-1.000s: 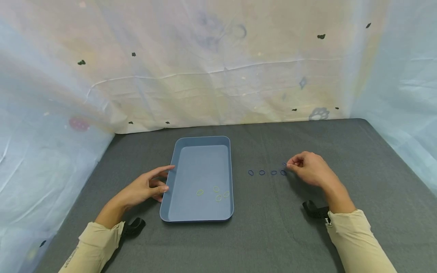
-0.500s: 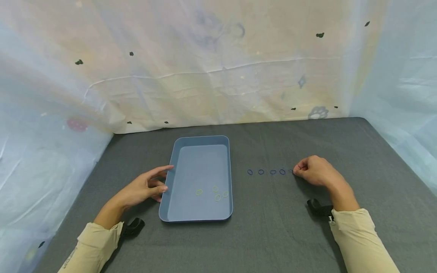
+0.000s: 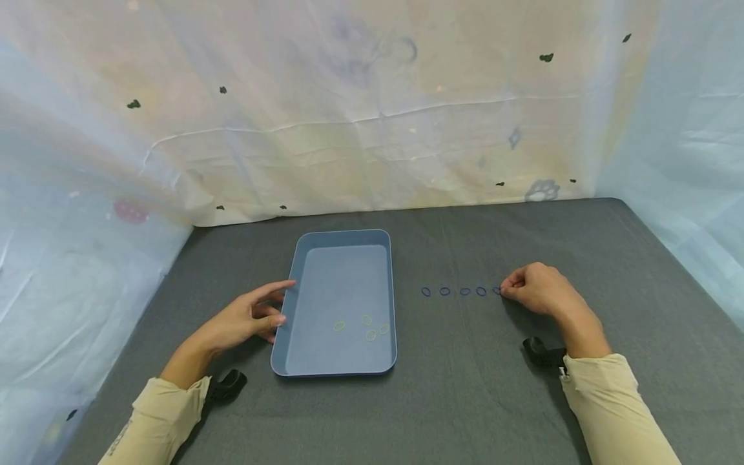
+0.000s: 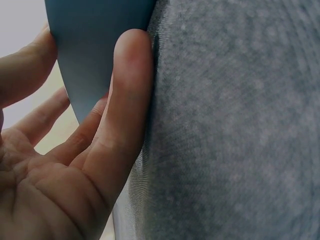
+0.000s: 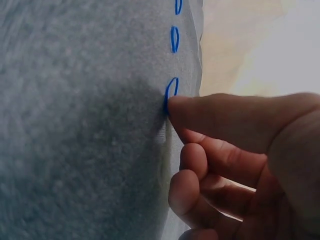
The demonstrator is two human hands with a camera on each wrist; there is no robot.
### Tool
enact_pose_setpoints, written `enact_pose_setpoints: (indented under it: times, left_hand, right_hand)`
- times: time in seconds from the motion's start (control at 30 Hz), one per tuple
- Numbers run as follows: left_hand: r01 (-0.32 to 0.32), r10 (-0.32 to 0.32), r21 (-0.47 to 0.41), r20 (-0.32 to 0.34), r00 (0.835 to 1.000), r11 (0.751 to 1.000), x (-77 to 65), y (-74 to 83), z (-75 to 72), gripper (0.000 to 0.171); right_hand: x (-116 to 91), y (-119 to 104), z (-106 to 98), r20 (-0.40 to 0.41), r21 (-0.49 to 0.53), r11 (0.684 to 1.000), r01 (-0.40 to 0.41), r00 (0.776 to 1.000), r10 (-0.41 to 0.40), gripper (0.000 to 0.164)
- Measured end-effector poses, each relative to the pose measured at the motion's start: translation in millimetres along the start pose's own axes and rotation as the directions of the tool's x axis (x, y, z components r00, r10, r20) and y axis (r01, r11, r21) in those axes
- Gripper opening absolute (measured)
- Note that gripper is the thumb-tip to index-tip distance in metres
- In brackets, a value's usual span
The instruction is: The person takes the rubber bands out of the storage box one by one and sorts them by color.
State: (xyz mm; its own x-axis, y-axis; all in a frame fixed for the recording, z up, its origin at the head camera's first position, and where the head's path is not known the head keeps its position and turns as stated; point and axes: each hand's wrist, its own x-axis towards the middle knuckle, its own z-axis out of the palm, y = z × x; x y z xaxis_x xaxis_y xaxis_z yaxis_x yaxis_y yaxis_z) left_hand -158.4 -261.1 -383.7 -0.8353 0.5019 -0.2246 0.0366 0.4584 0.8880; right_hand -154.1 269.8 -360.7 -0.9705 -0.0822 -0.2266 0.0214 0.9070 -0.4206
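My right hand pinches a blue rubber band between thumb and finger, at the right end of a row on the grey cloth. Several other blue rubber bands lie spaced out to its left. On the left, a blue-grey tray holds several yellow-green rubber bands near its front right. My left hand rests against the tray's left side, its fingers spread and loosely bent. In the left wrist view the fingertips touch the tray's outer wall.
Grey cloth covers the table, with a slight crease running front to back by the bands. A patterned pale curtain hangs behind the table and along both sides. Black straps sit at both wrists.
My right hand has moved right and slightly nearer, bringing its blue rubber band from above the row's end into line with the others. The left hand and tray stay put.
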Motion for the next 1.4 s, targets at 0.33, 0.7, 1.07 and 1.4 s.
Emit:
enact_pose_setpoints:
  times: [0.33, 0.7, 1.07, 1.4]
  left_hand:
    - [-0.004, 0.005, 0.010, -0.004, 1.000, 1.000, -0.6, -2.0, -0.5, 0.069]
    - [-0.002, 0.003, 0.013, -0.002, 1.000, 1.000, -1.8, -2.6, 0.1, 0.069]
    - [0.001, -0.001, 0.011, -0.001, 1.000, 1.000, -1.0, -1.8, -0.3, 0.069]
    - [0.001, -0.001, 0.011, -0.001, 1.000, 1.000, -0.7, 0.7, -0.3, 0.070]
  right_hand:
    - [-1.8, -0.3, -1.4, -0.010, 0.028, 1.000, -0.011, 1.000, 0.011, 0.022]
    - [1.6, -2.2, 5.9, -0.020, 0.018, 1.000, -0.018, 1.000, 0.018, 0.020]
    - [2.1, -1.5, 5.9, -0.035, 0.005, 1.000, -0.027, 0.999, 0.027, 0.021]
    - [1.8, -1.1, 2.6, -0.048, 0.008, 0.999, -0.031, 0.998, 0.031, 0.022]
